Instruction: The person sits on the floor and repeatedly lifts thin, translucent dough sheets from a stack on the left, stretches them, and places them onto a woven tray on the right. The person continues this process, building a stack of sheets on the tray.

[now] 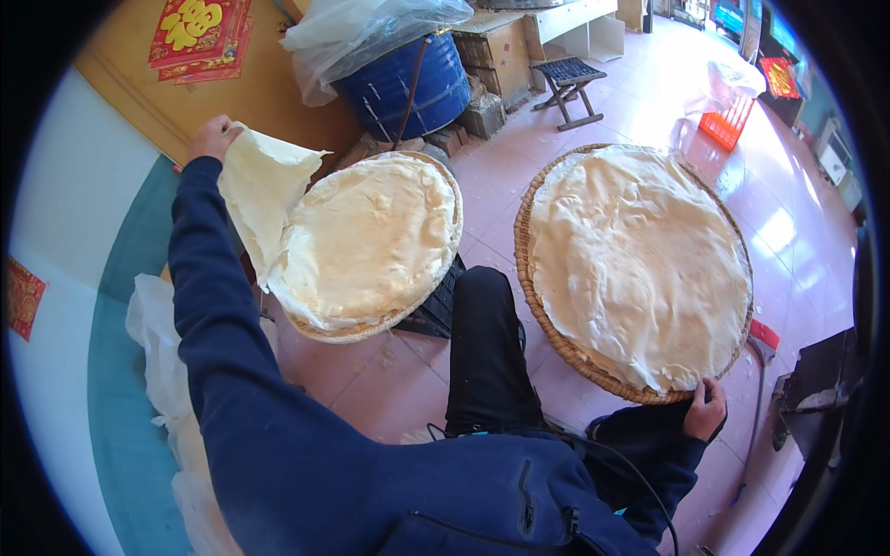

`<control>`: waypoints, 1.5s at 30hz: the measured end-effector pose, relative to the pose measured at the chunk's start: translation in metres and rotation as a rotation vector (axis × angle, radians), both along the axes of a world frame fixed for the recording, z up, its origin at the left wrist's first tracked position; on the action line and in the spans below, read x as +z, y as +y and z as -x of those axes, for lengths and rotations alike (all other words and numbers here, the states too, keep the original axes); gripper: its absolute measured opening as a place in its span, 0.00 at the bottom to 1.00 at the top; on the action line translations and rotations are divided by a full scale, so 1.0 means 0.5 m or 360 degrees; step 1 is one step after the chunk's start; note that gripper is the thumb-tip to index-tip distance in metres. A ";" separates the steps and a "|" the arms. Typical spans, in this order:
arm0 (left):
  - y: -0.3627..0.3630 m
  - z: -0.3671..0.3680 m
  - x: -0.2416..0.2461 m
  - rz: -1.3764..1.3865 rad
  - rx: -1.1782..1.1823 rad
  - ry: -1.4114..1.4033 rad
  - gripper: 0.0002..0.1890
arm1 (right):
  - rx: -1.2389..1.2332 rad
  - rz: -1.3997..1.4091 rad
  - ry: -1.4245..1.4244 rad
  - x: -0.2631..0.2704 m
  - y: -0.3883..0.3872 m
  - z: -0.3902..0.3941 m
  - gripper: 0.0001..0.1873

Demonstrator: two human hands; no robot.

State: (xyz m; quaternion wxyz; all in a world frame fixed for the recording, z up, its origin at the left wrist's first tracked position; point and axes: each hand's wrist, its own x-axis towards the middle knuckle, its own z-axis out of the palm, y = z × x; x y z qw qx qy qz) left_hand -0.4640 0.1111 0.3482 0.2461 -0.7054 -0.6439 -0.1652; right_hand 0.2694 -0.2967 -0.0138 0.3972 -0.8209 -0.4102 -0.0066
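My left hand (214,139), raised at the upper left, grips the edge of a thin pale flatbread sheet (268,187), which hangs down to the rim of the left stack. That stack of thin flatbreads (372,236) lies on a round woven tray (348,335). A wider stack of flatbreads (636,264) covers a larger round basket with a braided rim (556,340) on the right. My right hand (706,410) is at this basket's near right edge, fingers bent by the rim; whether they pinch a flatbread edge cannot be told.
Behind the left tray stand a blue drum (417,87) under plastic sheeting (368,35) and some bricks. Further back are a folding stool (571,87) and a red plastic crate (726,124). A long-handled tool with a red head (765,337) lies right of the basket. My knee (483,299) is between both stacks.
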 end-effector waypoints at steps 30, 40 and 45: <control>-0.134 -0.837 0.257 -0.0162 -0.1658 0.0060 0.15 | 0.0656 -0.1336 -0.0197 0.388 0.334 0.334 0.30; -0.131 -1.147 0.210 -0.0525 -0.1923 0.0234 0.18 | 0.0267 -0.1187 -0.0485 0.423 0.391 0.251 0.51; -0.148 -1.165 0.216 -0.0282 -0.2064 0.0016 0.18 | 0.0051 -0.1044 -0.0107 0.453 0.411 0.155 0.22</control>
